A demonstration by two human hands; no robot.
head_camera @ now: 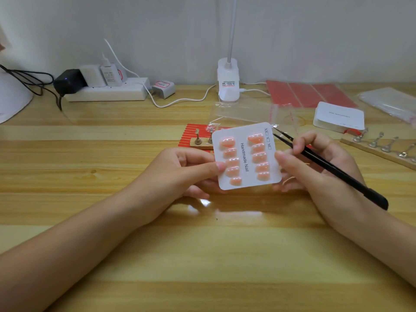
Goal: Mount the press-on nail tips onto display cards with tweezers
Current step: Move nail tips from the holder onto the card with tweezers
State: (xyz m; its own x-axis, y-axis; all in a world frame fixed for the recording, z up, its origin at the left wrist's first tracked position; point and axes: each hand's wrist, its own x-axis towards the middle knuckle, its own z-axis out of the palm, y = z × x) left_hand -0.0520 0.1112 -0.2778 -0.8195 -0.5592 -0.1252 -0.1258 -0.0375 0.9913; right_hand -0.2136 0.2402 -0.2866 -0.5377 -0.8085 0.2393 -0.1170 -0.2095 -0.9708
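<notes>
A white display card printed "Handmade Nail" is held up above the wooden table. Two columns of several peach-pink nail tips sit on it. My left hand pinches the card's left edge, thumb on the front. My right hand touches the card's right edge with its thumb and grips black tweezers. The tweezer points lie beside the card's upper right corner, slightly apart, with nothing between them.
Behind the card lie red strips with a small wooden nail-stand block. A stack of blank cards, clear bags, red sheets and a row of metal stands are at the right. A lamp base and power strip stand at the back.
</notes>
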